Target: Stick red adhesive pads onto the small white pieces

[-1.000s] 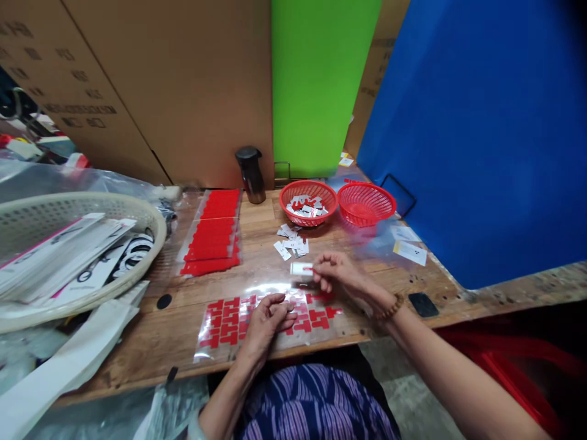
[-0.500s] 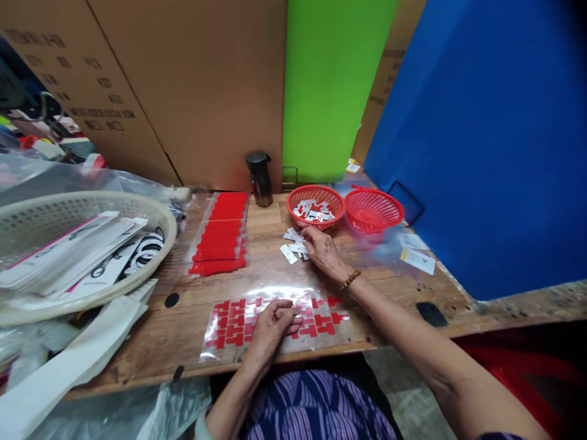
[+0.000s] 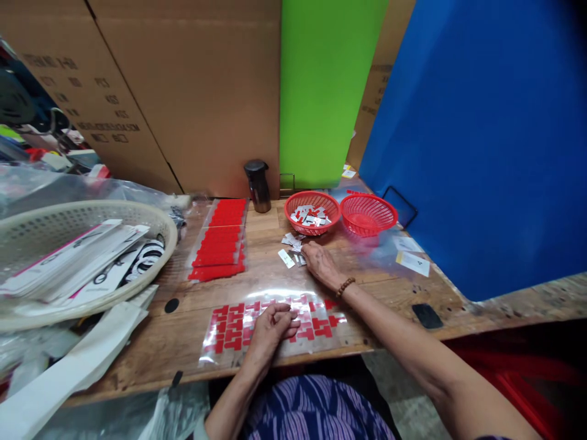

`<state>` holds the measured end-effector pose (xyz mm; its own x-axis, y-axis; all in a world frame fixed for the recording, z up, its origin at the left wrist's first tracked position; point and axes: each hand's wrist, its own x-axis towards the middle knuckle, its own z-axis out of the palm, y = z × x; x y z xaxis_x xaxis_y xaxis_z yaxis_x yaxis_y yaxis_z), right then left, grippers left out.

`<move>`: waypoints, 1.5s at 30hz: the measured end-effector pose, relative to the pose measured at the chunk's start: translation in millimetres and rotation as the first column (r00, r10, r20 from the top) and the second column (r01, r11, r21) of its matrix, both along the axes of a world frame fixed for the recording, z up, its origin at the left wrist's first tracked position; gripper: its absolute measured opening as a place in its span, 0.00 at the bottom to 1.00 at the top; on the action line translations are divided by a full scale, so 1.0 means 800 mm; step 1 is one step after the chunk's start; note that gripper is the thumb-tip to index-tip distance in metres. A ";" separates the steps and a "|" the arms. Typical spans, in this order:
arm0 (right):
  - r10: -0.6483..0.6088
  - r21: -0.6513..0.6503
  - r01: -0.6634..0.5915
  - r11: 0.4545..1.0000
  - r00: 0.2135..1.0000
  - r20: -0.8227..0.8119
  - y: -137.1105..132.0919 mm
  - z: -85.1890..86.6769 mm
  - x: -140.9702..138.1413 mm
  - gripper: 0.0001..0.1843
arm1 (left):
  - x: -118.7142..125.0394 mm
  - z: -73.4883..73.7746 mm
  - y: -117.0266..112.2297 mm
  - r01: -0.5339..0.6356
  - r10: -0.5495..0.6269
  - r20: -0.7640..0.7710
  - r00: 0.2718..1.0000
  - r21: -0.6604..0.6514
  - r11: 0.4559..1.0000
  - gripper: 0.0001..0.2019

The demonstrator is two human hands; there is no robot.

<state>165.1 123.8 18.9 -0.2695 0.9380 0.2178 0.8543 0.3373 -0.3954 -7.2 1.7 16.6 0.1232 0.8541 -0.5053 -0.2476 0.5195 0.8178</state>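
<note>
Basket (image 3: 313,230): small cards (image 3: 310,216) | right hand (image 3: 320,264): at card pile (image 3: 291,240) | left hand (image 3: 270,328): on sheet (image 3: 235,327) | grips: unclear

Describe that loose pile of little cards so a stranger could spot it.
Find the green board at the back, then the left red basket before it. The card pile lies nearer, beside the right hand; unlike the basket's cards, it sits loose on the table.

The desk (image 3: 151,342) is wood with a worn, rough front edge. A clear plastic sheet (image 3: 316,346) shines glossily; the small cards (image 3: 287,258) look like smooth paper. The red baskets (image 3: 369,231) are slightly shiny plastic, the cardboard (image 3: 206,110) matt brown.
</note>
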 end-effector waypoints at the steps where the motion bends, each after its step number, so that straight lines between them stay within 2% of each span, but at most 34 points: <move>1: -0.011 -0.003 0.010 1.000 0.999 -0.031 -0.002 0.005 0.001 0.12 | 0.000 0.000 0.000 -0.001 0.001 0.002 1.000 0.000 1.000 0.20; 3: -0.021 -0.023 0.018 1.000 0.994 -0.111 -0.009 0.016 0.005 0.12 | -0.001 0.001 0.000 -0.004 0.004 0.009 1.000 -0.007 1.000 0.19; 6: 0.031 -0.096 -0.052 0.994 0.977 -0.211 -0.035 0.031 0.013 0.13 | -0.001 0.007 0.003 -0.006 0.007 0.043 0.999 -0.018 1.000 0.19; 11: 0.104 -0.260 -0.210 0.942 0.923 -0.370 -0.097 0.042 0.023 0.16 | 0.008 0.034 0.008 0.010 -0.009 0.115 0.993 -0.002 1.000 0.18; 14: 0.024 -0.377 -0.283 0.882 0.825 -0.565 -0.125 0.040 0.023 0.13 | 0.016 0.046 0.006 0.073 -0.071 0.109 0.992 -0.014 0.997 0.14; 17: -0.093 -0.417 -0.261 0.871 0.744 -0.662 -0.145 0.036 0.024 0.10 | 0.021 0.048 0.002 0.082 -0.079 0.070 0.994 -0.036 0.996 0.11; 19: -0.101 -0.405 -0.242 0.882 0.741 -0.663 -0.157 0.035 0.026 0.11 | 0.022 0.046 -0.001 0.078 -0.076 0.061 0.995 -0.038 0.996 0.10; 22: -0.048 -0.347 -0.220 0.912 0.782 -0.621 -0.174 0.035 0.029 0.14 | 0.022 0.046 -0.005 0.085 -0.083 0.067 0.994 -0.036 0.996 0.10; 26: -0.034 -0.275 -0.165 0.947 0.803 -0.596 -0.185 0.035 0.029 0.10 | 0.023 0.050 -0.007 0.116 -0.113 0.056 0.992 -0.052 0.992 0.14; 30: -0.001 -0.269 -0.192 0.944 0.812 -0.583 -0.188 0.034 0.028 0.08 | 0.024 0.050 -0.009 0.163 -0.159 0.063 0.985 -0.067 0.984 0.15; 36: 0.023 -0.274 -0.218 0.937 0.818 -0.575 -0.191 0.024 0.024 0.08 | 0.022 0.040 -0.011 0.160 -0.157 0.038 0.987 -0.108 0.981 0.13; 39: -0.035 -0.290 -0.175 0.941 0.801 -0.598 -0.190 0.015 0.026 0.15 | 0.020 0.037 -0.008 0.101 -0.095 0.050 0.994 -0.132 0.986 0.10; 41: -0.128 -0.305 -0.079 0.949 0.789 -0.601 -0.189 0.012 0.030 0.19 | 0.018 0.035 -0.003 0.029 -0.023 0.046 0.999 -0.121 0.992 0.08; 43: -0.198 -0.303 0.022 0.953 0.799 -0.568 -0.190 0.011 0.035 0.12 | 0.015 0.032 0.002 -0.031 0.035 0.044 0.998 -0.095 0.995 0.08; 45: -0.213 -0.290 0.069 0.955 0.839 -0.501 -0.193 0.011 0.036 0.06 | 0.013 0.027 0.006 -0.057 0.061 0.047 0.997 -0.076 0.995 0.10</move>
<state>194.0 -30.7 27.7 -0.0438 0.9982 0.0409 0.5267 0.0578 -0.8481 3.3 6.9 38.3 0.1002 0.8209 -0.5622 -0.3188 0.5617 0.7634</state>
